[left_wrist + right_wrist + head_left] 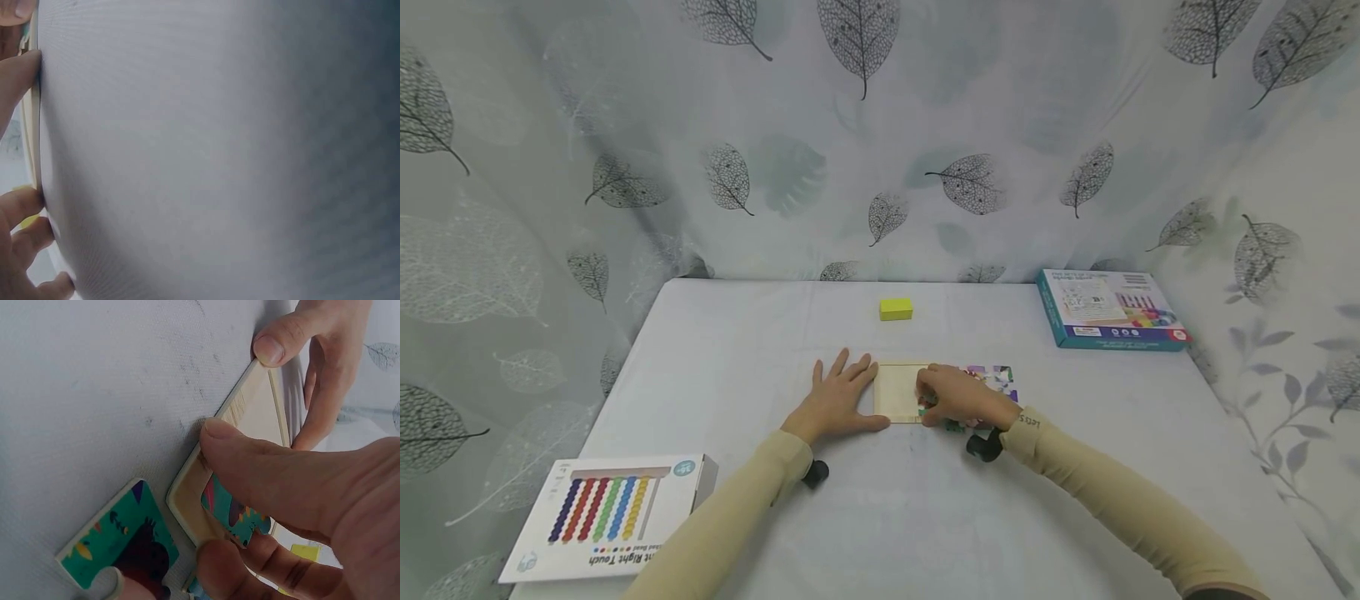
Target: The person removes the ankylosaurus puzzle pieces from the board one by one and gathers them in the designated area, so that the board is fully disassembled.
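A shallow light-wood puzzle tray [893, 392] lies on the white-covered table. Spread along its left side, my left hand [835, 400] rests with thumb and fingertips at the rim; the left wrist view shows those fingertips [25, 203] against the tray's edge [35, 144]. My right hand [958, 393] pinches a green, picture-printed puzzle piece [232, 509] over the right end of the tray, thumb near the front rim. Beside the tray, a loose green piece [119, 531] with a dark red figure lies flat, partly cut by a fingertip. More colorful pieces [1002, 379] show behind my right hand.
A yellow block [896, 310] stands beyond the tray. At the back right lies a teal-sided game box [1108, 308]. A white box with a picture of colored beads [613, 512] is at the front left, beside my left sleeve. A leaf-patterned curtain [820, 167] hangs behind the table.
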